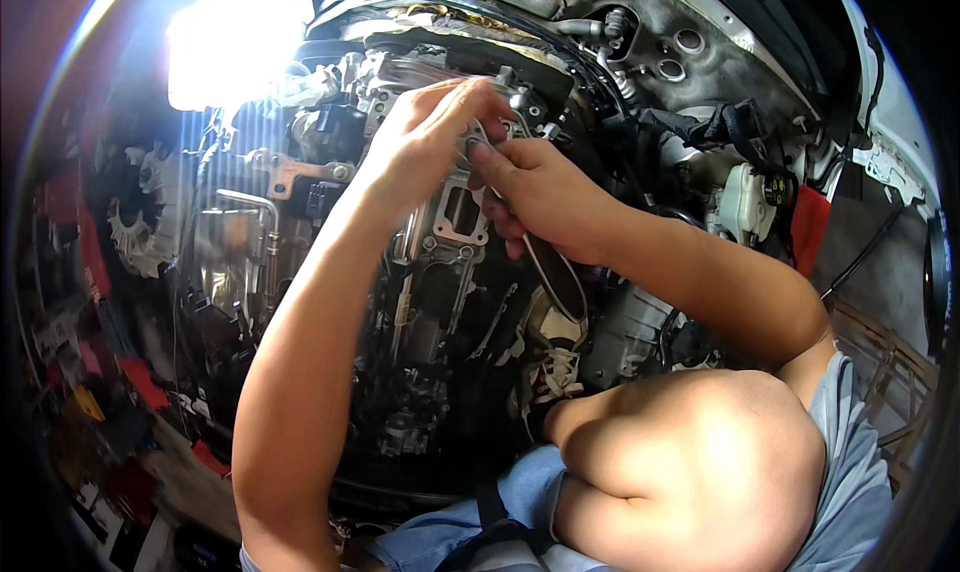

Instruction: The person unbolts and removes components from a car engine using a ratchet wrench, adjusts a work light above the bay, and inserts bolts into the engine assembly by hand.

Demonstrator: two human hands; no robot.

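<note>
Far left: a work lamp (240, 52) glares over the engine bay. Its light washes out detail around it; a fastener on that side could be misjudged in the glare.

Right of the lamp: a metal bracket (290, 175), with a bent metal pipe (262, 222) below it. Both stand near the left forearm; a careless elbow could knock the pipe.

Centre: left hand (425, 132) reaches over the top of the engine, fingers curled down. Whether they grip anything, I cannot tell; the fingertips are hidden. Just below is a flange with an open rectangular port (460, 238). Risk, in my judgement: a small part let slip here could fall into the opening.

Right hand (540, 187) is closed around a long tool (556, 277), its upper end by the left fingers, its dark handle slanting down to the right. The working end is obscured; if poorly seated, it could slip and bark the knuckles on nearby metal.

Below the handle: a shoe (557, 357) among the engine parts. Unsteady footing could spoil the grip.
</note>
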